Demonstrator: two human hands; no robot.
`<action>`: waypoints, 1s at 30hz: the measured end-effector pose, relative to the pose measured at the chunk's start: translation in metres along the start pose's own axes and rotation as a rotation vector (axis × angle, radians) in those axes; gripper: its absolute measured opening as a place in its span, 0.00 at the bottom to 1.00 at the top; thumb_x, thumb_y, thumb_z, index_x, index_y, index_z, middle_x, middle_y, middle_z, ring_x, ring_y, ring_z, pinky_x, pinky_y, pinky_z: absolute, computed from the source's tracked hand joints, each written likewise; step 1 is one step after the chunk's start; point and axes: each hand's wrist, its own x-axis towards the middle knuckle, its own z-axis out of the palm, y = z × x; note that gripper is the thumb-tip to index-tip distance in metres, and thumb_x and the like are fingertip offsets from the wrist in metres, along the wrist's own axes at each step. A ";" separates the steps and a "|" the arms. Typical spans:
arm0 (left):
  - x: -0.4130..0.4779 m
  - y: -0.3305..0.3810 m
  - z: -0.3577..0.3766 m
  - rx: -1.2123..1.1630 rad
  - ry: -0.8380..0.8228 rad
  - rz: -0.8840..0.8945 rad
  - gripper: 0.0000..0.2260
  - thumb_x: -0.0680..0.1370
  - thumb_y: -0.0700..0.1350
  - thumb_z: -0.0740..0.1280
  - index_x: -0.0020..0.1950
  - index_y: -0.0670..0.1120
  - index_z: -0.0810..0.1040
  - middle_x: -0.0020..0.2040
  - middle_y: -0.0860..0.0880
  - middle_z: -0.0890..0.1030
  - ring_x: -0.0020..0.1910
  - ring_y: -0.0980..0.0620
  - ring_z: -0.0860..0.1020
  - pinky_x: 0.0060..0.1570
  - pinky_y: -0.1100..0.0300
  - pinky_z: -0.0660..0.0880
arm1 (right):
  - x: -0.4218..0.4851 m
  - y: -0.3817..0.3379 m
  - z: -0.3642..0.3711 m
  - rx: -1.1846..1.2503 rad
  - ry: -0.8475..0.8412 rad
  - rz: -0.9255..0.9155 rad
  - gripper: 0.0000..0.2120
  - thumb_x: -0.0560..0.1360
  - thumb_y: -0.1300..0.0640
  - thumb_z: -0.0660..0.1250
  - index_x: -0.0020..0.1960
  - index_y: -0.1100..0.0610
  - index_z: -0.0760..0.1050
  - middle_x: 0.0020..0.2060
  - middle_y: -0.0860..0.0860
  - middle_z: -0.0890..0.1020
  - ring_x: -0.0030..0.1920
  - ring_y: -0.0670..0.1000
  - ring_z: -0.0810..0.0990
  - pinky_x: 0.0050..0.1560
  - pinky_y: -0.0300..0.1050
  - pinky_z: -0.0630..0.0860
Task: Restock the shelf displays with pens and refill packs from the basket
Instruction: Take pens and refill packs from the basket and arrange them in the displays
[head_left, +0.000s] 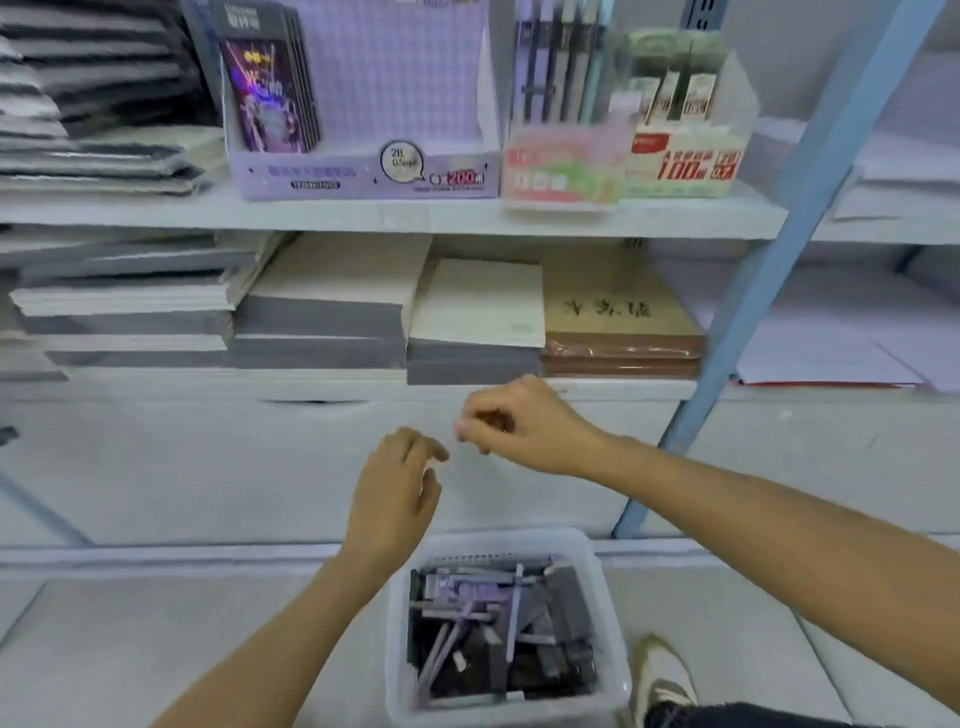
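Note:
A clear plastic basket (605, 587) stands on the floor at the bottom centre, filled with several purple and dark pens and refill packs (498, 629). My left hand (397, 493) hovers above the basket's left side, fingers loosely apart and holding nothing. My right hand (519, 421) is higher and to the right, in front of the lower shelf edge, its fingers curled together; it is blurred and I see nothing in it. On the upper shelf stand a purple display box (363, 174) with dark packs (270, 88), a red-green pen display (563, 166) and a beige pack display (685, 161).
Stacks of notebooks and paper (322, 312) fill the lower shelf, with a brown wrapped pad (618, 317) at the right. A blue shelf upright (774, 244) slants down on the right. My shoe (662, 675) is beside the basket.

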 end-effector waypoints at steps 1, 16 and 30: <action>-0.022 -0.014 0.015 0.017 -0.103 -0.045 0.11 0.74 0.31 0.67 0.54 0.40 0.79 0.52 0.43 0.78 0.48 0.41 0.76 0.46 0.50 0.72 | -0.007 0.017 0.026 0.014 -0.101 0.078 0.09 0.79 0.53 0.64 0.47 0.57 0.81 0.38 0.50 0.83 0.38 0.49 0.81 0.42 0.49 0.77; -0.162 -0.099 0.110 0.092 -0.640 -0.298 0.25 0.84 0.47 0.54 0.79 0.46 0.48 0.79 0.50 0.46 0.79 0.51 0.51 0.75 0.59 0.50 | -0.109 0.147 0.249 -0.119 -0.637 0.617 0.35 0.72 0.36 0.67 0.72 0.52 0.62 0.67 0.53 0.65 0.65 0.55 0.68 0.63 0.51 0.67; -0.159 -0.089 0.114 0.064 -0.588 -0.352 0.25 0.83 0.45 0.58 0.78 0.40 0.57 0.79 0.46 0.56 0.76 0.48 0.60 0.73 0.54 0.59 | -0.122 0.139 0.265 -0.012 -0.733 0.681 0.41 0.65 0.33 0.72 0.66 0.57 0.61 0.56 0.50 0.80 0.60 0.57 0.75 0.70 0.56 0.56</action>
